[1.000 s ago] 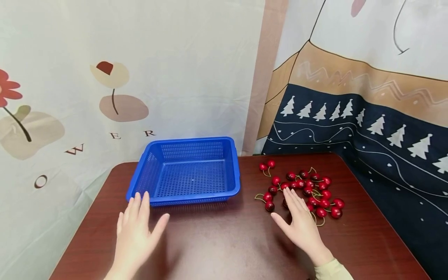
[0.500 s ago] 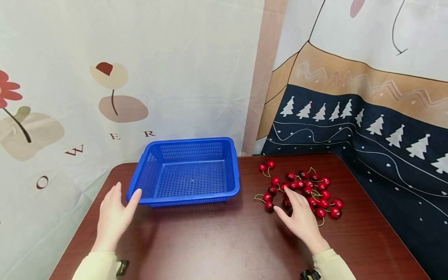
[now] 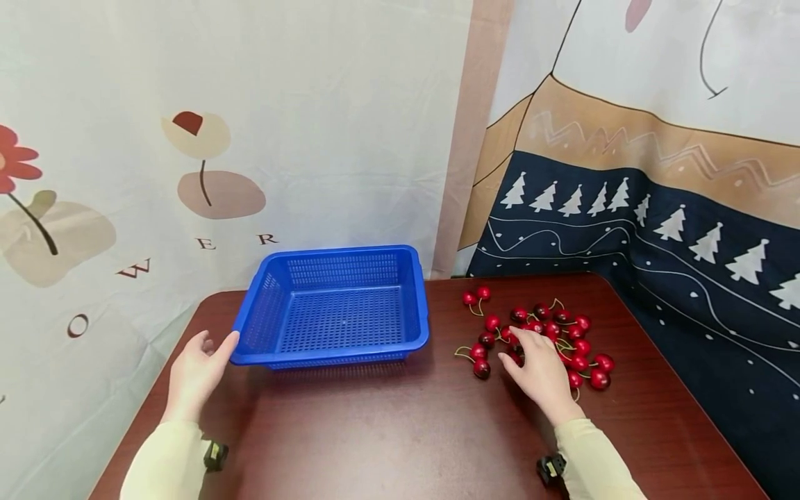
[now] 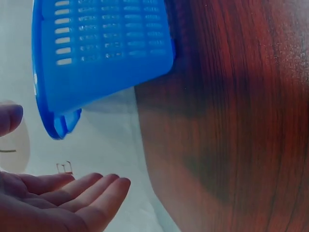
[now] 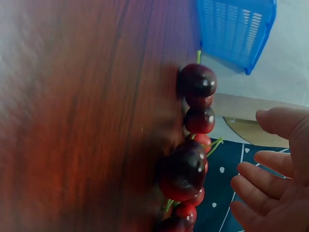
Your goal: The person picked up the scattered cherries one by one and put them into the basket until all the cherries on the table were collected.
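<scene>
A blue plastic basket [image 3: 350, 355] with mesh sides and floor sits towards the back of the table, with nothing inside. Beside its front left corner is my left hand [image 3: 196, 375], thumb tip right at the rim in the head view. The left wrist view shows that hand [image 4: 63, 203] below the basket's corner, fingers loosely bent with a gap to the thumb. Over the near left part of a spread of red cherries [image 3: 581, 347] hovers my right hand [image 3: 540, 373]. Its thumb and fingers are apart and hold nothing; a dark cherry [image 5: 183, 174] stands close by in the right wrist view.
The dark red wooden table [image 3: 375, 437] has rounded back corners. A joined cherry pair [image 3: 483, 293] lies apart at the back, between basket and pile. Printed cloths [image 3: 350, 125] hang right behind the table and along its right side.
My left hand has moved left and slightly back to the basket's corner, its fingers bending. My right hand has shifted slightly right over the cherries, fingers curling more. Basket and cherries have stayed put.
</scene>
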`<state>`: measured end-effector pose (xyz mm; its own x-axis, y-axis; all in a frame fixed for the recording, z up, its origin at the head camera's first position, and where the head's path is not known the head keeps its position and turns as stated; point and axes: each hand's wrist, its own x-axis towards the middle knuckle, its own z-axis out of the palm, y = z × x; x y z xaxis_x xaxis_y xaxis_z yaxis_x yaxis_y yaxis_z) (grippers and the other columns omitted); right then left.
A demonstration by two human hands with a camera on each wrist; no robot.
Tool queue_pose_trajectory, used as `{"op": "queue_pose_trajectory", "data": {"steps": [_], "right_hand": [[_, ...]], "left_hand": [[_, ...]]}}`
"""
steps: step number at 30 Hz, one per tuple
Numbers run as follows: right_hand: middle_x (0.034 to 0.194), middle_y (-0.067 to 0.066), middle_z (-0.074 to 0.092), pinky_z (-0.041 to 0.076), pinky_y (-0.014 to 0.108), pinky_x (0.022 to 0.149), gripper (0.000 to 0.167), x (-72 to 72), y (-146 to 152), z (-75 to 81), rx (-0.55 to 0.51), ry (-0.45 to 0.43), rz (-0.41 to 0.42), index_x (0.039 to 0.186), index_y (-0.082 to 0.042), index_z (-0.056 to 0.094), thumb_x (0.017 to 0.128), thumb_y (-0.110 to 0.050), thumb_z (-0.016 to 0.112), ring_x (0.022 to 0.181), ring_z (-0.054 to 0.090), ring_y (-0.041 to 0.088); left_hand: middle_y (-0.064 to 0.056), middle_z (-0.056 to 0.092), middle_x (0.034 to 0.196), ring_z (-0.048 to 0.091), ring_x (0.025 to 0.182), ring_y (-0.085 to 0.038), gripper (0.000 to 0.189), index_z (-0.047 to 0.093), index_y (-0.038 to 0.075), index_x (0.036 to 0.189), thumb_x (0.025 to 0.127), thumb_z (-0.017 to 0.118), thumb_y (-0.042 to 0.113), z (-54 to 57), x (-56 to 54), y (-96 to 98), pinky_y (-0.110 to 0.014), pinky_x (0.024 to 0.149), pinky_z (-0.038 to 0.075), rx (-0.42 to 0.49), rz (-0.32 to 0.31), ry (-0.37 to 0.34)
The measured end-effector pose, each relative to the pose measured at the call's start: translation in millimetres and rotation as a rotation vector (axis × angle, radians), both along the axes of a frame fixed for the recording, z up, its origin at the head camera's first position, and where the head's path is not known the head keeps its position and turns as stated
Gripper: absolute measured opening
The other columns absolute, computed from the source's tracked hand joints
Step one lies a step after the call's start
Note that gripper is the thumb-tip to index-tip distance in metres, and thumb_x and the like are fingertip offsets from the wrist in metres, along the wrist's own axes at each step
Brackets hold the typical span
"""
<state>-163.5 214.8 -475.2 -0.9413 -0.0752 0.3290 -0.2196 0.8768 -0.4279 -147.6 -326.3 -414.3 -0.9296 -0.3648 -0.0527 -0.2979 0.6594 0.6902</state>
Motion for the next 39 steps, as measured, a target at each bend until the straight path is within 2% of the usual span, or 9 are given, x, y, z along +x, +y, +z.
{"op": "queue_pose_trajectory", "data": {"steps": [5, 13, 20, 25, 31, 36, 39], "right_hand": [[0.121, 0.024, 0.063, 0.042, 0.056, 0.101, 0.047, -14.5, 1, -3.2, 0.051, -0.003, -0.002, 0.126, 0.0, 0.063, 0.085, -0.016, 0.077, 0.115, 0.054, 0.043], [0.112, 0.02, 0.066, 0.052, 0.053, 0.083, 0.039, -29.9, -3, -5.5, 0.125, -0.008, 0.008, 0.12, -0.004, 0.067, 0.084, -0.012, 0.078, 0.102, 0.059, 0.039], [0.103, 0.018, 0.066, 0.055, 0.051, 0.078, 0.031, -38.9, -5, -6.5, 0.171, -0.007, 0.027, 0.112, -0.006, 0.069, 0.082, -0.006, 0.077, 0.096, 0.06, 0.038], [0.096, 0.015, 0.067, 0.055, 0.05, 0.078, 0.027, -42.3, -6, -7.4, 0.19, -0.013, 0.035, 0.107, -0.007, 0.071, 0.081, -0.004, 0.077, 0.091, 0.061, 0.036], [0.092, 0.012, 0.067, 0.055, 0.048, 0.076, 0.02, -44.7, -8, -7.1, 0.189, -0.038, 0.045, 0.1, -0.008, 0.071, 0.082, -0.003, 0.076, 0.087, 0.063, 0.034], [0.091, 0.01, 0.067, 0.055, 0.048, 0.075, 0.015, -45.4, -9, -6.7, 0.183, -0.046, 0.046, 0.094, -0.009, 0.07, 0.082, -0.002, 0.074, 0.088, 0.064, 0.035], [0.09, 0.01, 0.066, 0.054, 0.048, 0.075, 0.012, -45.2, -9, -6.4, 0.185, -0.044, 0.048, 0.092, -0.008, 0.069, 0.083, -0.001, 0.074, 0.087, 0.064, 0.035]], "left_hand": [[-0.04, 0.045, 0.136, 0.043, 0.126, -0.052, 0.088, 0.026, -0.016, 0.147, 0.098, 0.047, 0.054, -2.7, -6.9, -2.3, -0.059, 0.103, 0.036, -0.001, 0.004, -0.013], [-0.04, 0.05, 0.13, 0.052, 0.118, -0.051, 0.08, 0.031, -0.018, 0.143, 0.1, 0.049, 0.047, -7.3, -15.7, 0.5, -0.058, 0.098, 0.043, 0.008, -0.008, -0.004], [-0.039, 0.055, 0.123, 0.066, 0.099, -0.045, 0.071, 0.043, -0.017, 0.137, 0.1, 0.05, 0.043, -12.6, -20.2, 0.2, -0.049, 0.083, 0.055, 0.042, -0.002, 0.021], [-0.037, 0.06, 0.119, 0.066, 0.098, -0.044, 0.066, 0.05, -0.018, 0.13, 0.1, 0.053, 0.041, -14.8, -22.3, 1.8, -0.049, 0.082, 0.054, 0.017, -0.018, 0.039], [-0.035, 0.065, 0.108, 0.068, 0.085, -0.038, 0.056, 0.056, -0.018, 0.123, 0.098, 0.059, 0.032, -18.8, -24.3, 3.5, -0.043, 0.073, 0.056, -0.022, -0.038, 0.056], [-0.034, 0.066, 0.106, 0.066, 0.088, -0.041, 0.051, 0.059, -0.017, 0.12, 0.098, 0.058, 0.028, -21.5, -25.9, 4.7, -0.051, 0.079, 0.052, -0.048, -0.017, 0.07], [-0.034, 0.066, 0.105, 0.064, 0.088, -0.042, 0.049, 0.06, -0.017, 0.118, 0.097, 0.058, 0.027, -22.3, -26.8, 5.3, -0.049, 0.076, 0.051, -0.07, -0.016, 0.08]]}}
